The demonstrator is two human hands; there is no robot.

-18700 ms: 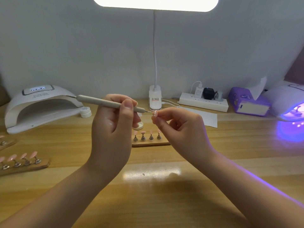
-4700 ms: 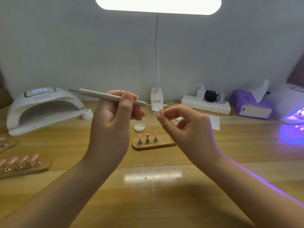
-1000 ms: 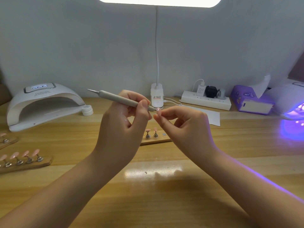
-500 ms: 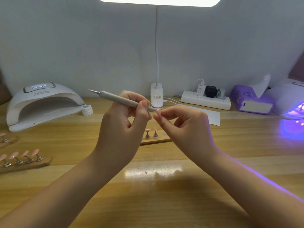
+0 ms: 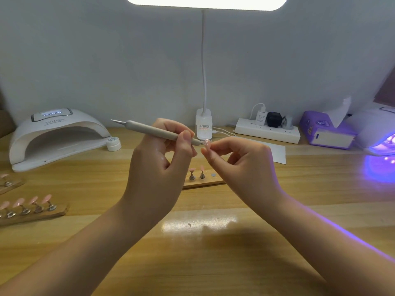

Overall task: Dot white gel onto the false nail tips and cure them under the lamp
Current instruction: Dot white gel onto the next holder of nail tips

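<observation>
A small pink false nail tip [image 5: 207, 142] is pinched between the thumb and forefinger of the right hand [image 5: 243, 165], raised above the wooden table [image 5: 213, 253]. The fine end of a slim grey dotting pen [image 5: 158, 131] is laid against the tip; the pen is gripped by the curled fingers of the left hand [image 5: 159, 167]. Just behind the hands, a short wooden holder strip [image 5: 205, 182] is seen with two more pink tips on metal stands. A longer wooden strip of pink tips [image 5: 32, 207] lies at the left edge. A white domed curing lamp [image 5: 55, 135] stands at the back left, with a small white gel pot [image 5: 114, 143] beside it. A second lamp glowing violet [image 5: 378, 137] is at the far right.
</observation>
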